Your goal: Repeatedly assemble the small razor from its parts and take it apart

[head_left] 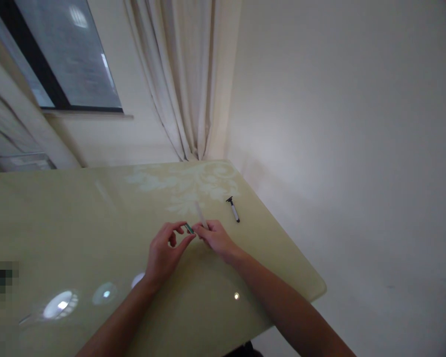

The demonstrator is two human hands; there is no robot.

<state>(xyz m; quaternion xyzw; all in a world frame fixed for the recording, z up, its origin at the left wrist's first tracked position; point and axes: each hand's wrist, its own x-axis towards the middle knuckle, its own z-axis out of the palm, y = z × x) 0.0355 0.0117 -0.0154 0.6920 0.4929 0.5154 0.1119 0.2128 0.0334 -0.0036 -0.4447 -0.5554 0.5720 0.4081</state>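
Observation:
Between the thumb and fingers of my left hand [164, 252] is a small dark green strip-like piece [189, 228], its exact kind too small to make out. My right hand [219, 240] is closed around a pale, whitish thin stick [200, 214] that points up and away from me; its lower end is hidden in the fingers. The fingertips of both hands meet, or nearly meet, at the green piece, above the table. A razor [234, 210] with a black head and grey handle lies on the table just beyond my right hand.
The glossy pale green table [78, 223] has a white floral pattern near its far corner and reflects several lights. A white wall [338, 148] borders its right side. Behind it hang curtains [186, 74] beside a window [70, 54]. A blurred dark patch sits at the left edge.

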